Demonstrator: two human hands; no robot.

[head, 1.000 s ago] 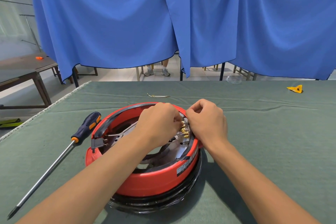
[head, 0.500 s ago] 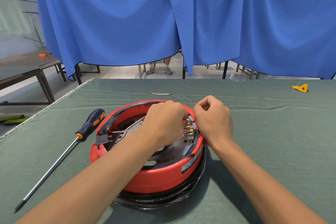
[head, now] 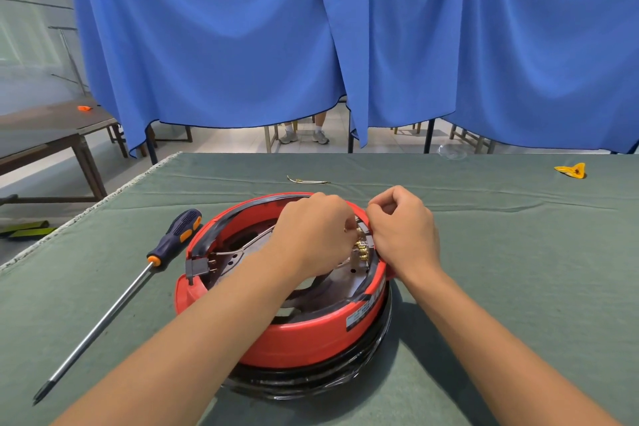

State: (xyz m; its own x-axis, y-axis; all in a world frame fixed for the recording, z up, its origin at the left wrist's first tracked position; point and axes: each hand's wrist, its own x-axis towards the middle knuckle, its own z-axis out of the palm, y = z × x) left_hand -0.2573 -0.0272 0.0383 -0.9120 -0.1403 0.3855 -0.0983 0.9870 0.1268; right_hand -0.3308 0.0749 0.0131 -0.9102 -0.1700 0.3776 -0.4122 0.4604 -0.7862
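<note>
A round red housing (head: pixel 294 339) with a black base lies open side up on the green cloth. A row of small brass terminals (head: pixel 361 247) sits inside its far right rim. My left hand (head: pixel 311 232) reaches over the housing, its curled fingertips on those terminals; what they pinch is hidden. My right hand (head: pixel 403 232) is curled at the rim just right of the terminals, thumb and forefinger pinched together against the red edge. A thin metal strip (head: pixel 242 247) runs across the inside toward a black connector (head: pixel 195 266) at the left rim.
A long screwdriver (head: pixel 173 235) with a blue and orange handle lies left of the housing, tip toward me. A short wire piece (head: pixel 307 180) lies beyond it, a yellow scrap (head: pixel 572 170) at far right. The table's left edge (head: pixel 103 201) drops off. Blue curtains (head: pixel 242 45) hang behind.
Both hands stay at the brass terminals. My right hand has lifted a little along the rim. The screwdriver and housing have not moved.
</note>
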